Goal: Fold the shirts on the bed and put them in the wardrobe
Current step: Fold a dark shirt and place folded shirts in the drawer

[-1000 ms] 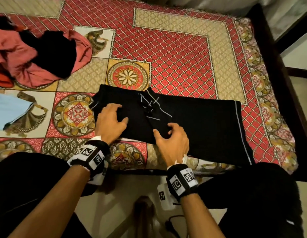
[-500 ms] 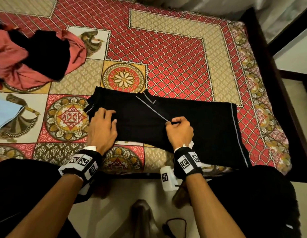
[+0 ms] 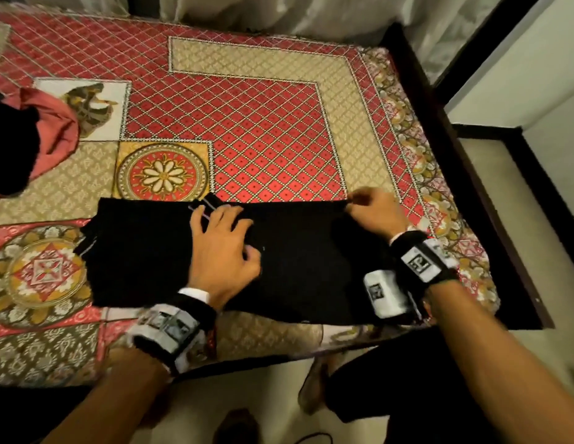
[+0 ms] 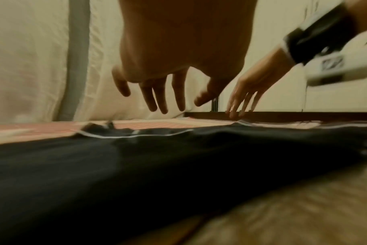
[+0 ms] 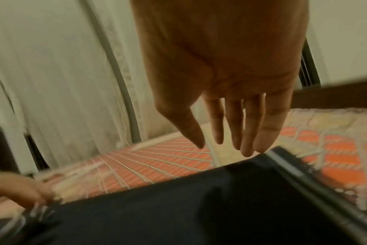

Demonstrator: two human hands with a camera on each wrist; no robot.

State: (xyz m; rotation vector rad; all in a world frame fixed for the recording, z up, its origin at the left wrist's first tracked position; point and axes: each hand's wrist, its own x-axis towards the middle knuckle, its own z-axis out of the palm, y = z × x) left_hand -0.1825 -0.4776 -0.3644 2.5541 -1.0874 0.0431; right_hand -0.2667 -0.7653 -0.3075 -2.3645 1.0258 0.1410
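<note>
Your left hand [image 3: 223, 251] spread flat on black shirt [image 3: 144, 251], right hand [image 3: 377, 209] fingers straight at its far edge, pink clothes [image 3: 56, 129] cut off left on bed [image 3: 263, 123].

The black shirt [image 3: 144, 251] at the lower centre of the head view is seen as matt, smooth cloth, edged with a thin pale piping. The bedspread [image 3: 263, 116] beneath it is made of printed cloth with a slight sheen on its red diamond panels. At the left edge of the frame a pink garment [image 3: 55, 129] is shown as soft, crumpled, matt cloth. The bed frame [image 3: 491, 225] at the right is made of dark wood with a dull finish. Pale curtain cloth [image 3: 279, 11] with soft folds is hung along the top edge.
</note>
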